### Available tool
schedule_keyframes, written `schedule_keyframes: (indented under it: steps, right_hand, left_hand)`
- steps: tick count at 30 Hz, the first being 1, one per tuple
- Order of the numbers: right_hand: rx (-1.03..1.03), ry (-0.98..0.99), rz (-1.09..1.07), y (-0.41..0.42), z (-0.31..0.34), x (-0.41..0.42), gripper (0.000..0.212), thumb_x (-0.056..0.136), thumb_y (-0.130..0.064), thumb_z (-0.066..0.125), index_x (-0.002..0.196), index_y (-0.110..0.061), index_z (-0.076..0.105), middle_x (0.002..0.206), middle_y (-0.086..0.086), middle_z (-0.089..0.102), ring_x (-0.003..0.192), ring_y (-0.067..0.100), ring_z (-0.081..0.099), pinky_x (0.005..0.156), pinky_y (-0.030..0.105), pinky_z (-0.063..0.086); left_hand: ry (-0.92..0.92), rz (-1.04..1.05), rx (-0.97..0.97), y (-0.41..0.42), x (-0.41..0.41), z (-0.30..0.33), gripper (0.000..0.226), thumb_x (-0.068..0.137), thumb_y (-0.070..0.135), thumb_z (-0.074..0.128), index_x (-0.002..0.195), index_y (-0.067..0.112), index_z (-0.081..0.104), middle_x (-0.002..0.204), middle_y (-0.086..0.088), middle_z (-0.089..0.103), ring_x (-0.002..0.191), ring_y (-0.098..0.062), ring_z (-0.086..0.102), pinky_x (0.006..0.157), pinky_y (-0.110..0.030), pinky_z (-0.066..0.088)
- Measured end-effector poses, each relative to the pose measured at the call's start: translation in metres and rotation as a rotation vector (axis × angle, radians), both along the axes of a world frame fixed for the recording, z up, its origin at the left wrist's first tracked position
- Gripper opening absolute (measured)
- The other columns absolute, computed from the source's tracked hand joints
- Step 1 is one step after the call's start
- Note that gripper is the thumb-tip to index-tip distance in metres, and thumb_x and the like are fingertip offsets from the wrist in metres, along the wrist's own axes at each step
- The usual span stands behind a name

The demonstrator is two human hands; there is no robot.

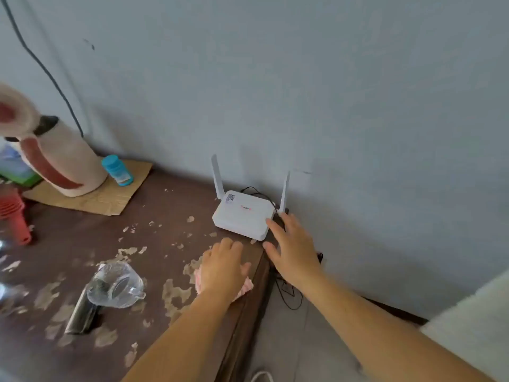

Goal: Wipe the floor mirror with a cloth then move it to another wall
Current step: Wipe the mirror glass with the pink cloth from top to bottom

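Observation:
A pink-and-white striped cloth (pixel 245 288) lies on the worn brown table (pixel 154 271) near its right edge. My left hand (pixel 224 267) rests flat on top of the cloth and covers most of it. Just to the right, my right hand (pixel 292 246) hovers with fingers spread over the table's corner, its fingertips touching the near right corner of a white router (pixel 242 213). No floor mirror shows in this view.
The router with two antennas sits against the grey wall (pixel 330 106), its black cables (pixel 289 296) hanging to the floor. On the table: a clear plastic jug (pixel 117 285), a dark flat object (pixel 82 312), a thermos (pixel 60 161), a blue bottle (pixel 118 170), cardboard (pixel 104 194).

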State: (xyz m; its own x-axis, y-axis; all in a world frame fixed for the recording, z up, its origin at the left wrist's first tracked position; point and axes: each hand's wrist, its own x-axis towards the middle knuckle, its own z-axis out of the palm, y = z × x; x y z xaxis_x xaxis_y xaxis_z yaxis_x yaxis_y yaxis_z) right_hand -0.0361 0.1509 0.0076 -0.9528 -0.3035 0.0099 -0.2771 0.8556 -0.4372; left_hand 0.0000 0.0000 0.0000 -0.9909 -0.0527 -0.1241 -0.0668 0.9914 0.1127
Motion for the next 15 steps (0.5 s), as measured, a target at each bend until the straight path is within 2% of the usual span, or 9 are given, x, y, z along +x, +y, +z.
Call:
schedule_keyframes:
  steps: [2,5,7,10,11,13,15]
  right_hand:
    - [0.066,-0.125,0.064,-0.008,-0.011,0.004,0.05,0.096,-0.034,0.042,0.145,-0.023,0.032,0.156,0.007,0.019,0.145,0.028,0.011,0.115,0.04,0.016]
    - [0.112,-0.25,0.086,-0.015,-0.026,0.01,0.05,0.097,-0.032,0.042,0.145,-0.024,0.031,0.156,0.007,0.021,0.145,0.025,0.014,0.115,0.038,0.015]
    - [0.115,-0.3,0.086,-0.018,-0.03,0.012,0.048,0.097,-0.03,0.043,0.143,-0.021,0.036,0.151,0.008,0.03,0.14,0.025,0.024,0.112,0.036,0.021]
    - [0.073,-0.356,0.082,-0.019,-0.031,0.012,0.046,0.096,-0.027,0.044,0.142,-0.02,0.039,0.145,0.005,0.039,0.133,0.024,0.035,0.108,0.036,0.03]
    - [0.044,-0.377,0.072,-0.018,-0.03,0.013,0.046,0.096,-0.025,0.044,0.142,-0.02,0.039,0.144,0.004,0.04,0.132,0.023,0.037,0.108,0.036,0.032]
    - [-0.022,-0.412,0.042,-0.014,-0.028,0.013,0.047,0.095,-0.017,0.043,0.142,-0.022,0.038,0.145,0.002,0.041,0.131,0.021,0.038,0.107,0.035,0.035]
    - [-0.133,-0.46,-0.02,-0.006,-0.015,0.011,0.052,0.093,-0.009,0.042,0.142,-0.023,0.037,0.147,0.001,0.039,0.132,0.019,0.039,0.108,0.032,0.034]
  left_hand:
    - [-0.199,0.025,-0.139,-0.005,0.004,-0.013,0.051,0.083,0.049,0.052,0.126,0.021,0.048,0.129,-0.001,0.048,0.12,-0.023,0.044,0.1,-0.039,0.033]
    - [-0.408,0.038,-0.189,-0.016,0.012,-0.04,0.07,0.076,0.05,0.062,0.134,0.02,0.037,0.139,-0.005,0.039,0.128,-0.027,0.036,0.103,-0.046,0.032]
    - [-0.431,0.003,-0.181,-0.02,0.012,-0.048,0.063,0.082,0.036,0.062,0.136,0.019,0.034,0.14,-0.007,0.037,0.128,-0.028,0.035,0.1,-0.044,0.038]
    - [-0.456,0.01,-0.139,-0.018,-0.005,-0.041,0.04,0.089,0.008,0.046,0.129,0.01,0.045,0.13,-0.01,0.05,0.119,-0.028,0.049,0.094,-0.039,0.047]
    - [-0.513,0.069,-0.074,-0.016,-0.013,-0.034,0.039,0.089,0.007,0.042,0.127,0.008,0.048,0.128,-0.011,0.054,0.116,-0.029,0.052,0.095,-0.04,0.046]
    - [-0.591,0.21,0.207,-0.014,-0.027,-0.021,0.032,0.091,0.012,0.039,0.119,0.01,0.053,0.12,-0.013,0.059,0.11,-0.031,0.057,0.094,-0.042,0.048]
    - [-0.418,0.273,0.549,-0.01,-0.033,-0.008,0.015,0.089,0.013,0.042,0.086,0.014,0.057,0.085,-0.01,0.062,0.08,-0.029,0.061,0.066,-0.038,0.056]
